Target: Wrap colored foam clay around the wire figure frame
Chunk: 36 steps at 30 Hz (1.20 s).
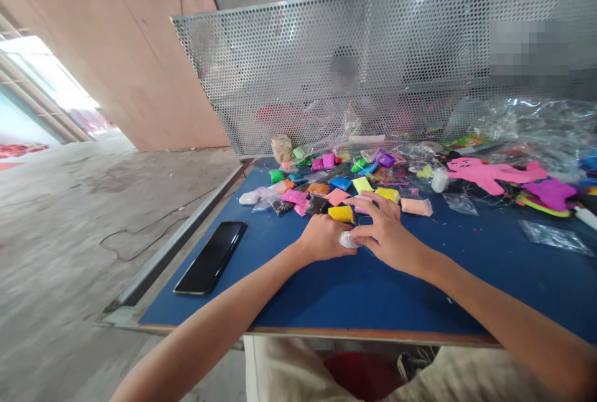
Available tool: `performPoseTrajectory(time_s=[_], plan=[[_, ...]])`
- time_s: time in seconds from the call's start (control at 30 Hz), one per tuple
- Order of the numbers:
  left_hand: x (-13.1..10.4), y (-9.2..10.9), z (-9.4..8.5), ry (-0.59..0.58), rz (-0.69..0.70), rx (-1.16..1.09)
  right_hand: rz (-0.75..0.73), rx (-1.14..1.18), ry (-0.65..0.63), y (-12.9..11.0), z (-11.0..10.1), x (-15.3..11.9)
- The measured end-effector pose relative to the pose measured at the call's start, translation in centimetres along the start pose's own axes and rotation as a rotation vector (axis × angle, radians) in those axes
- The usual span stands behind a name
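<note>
White lump (346,239), perhaps wrapped, is pinched between left hand (325,238) and right hand (388,234); best steadied by the left, worked gently.

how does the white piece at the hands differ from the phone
The white piece is pale, while the phone has a dark screen. The white piece is small and partly hidden by fingers; the phone is larger and fully in view. The white piece is held between the left hand and right hand, while the phone lies flat, untouched, on the blue table. Both are at the table's near side.
</note>
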<state>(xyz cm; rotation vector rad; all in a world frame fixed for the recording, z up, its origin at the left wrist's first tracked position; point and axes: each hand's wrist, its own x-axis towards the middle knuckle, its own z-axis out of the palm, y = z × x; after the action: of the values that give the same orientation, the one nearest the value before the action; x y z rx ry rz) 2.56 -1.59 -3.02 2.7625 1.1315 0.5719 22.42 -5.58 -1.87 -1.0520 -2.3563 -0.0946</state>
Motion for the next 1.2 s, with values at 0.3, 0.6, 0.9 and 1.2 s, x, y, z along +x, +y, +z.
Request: performPoseTrajectory(time_s=[0.3,0.6,0.9,1.2], plan=[[0.1,1.2,-0.3,-0.053,-0.004,0.093,-0.112,-0.123,-0.010,-0.7,0.2,0.2],[-0.4,0.8,-0.6,-0.015,-0.101,-0.586,-0.218,0.039,-0.007,1.7,-3.1,-0.3],[-0.6,0.5,-0.6,0.001,-0.095,-0.736,-0.244,-0.075,-0.065,1.0,-2.5,-0.2],[-0.8,0.2,-1.6,0.155,-0.044,-0.582,-0.213,0.016,-0.051,0.0,-1.5,-0.1]])
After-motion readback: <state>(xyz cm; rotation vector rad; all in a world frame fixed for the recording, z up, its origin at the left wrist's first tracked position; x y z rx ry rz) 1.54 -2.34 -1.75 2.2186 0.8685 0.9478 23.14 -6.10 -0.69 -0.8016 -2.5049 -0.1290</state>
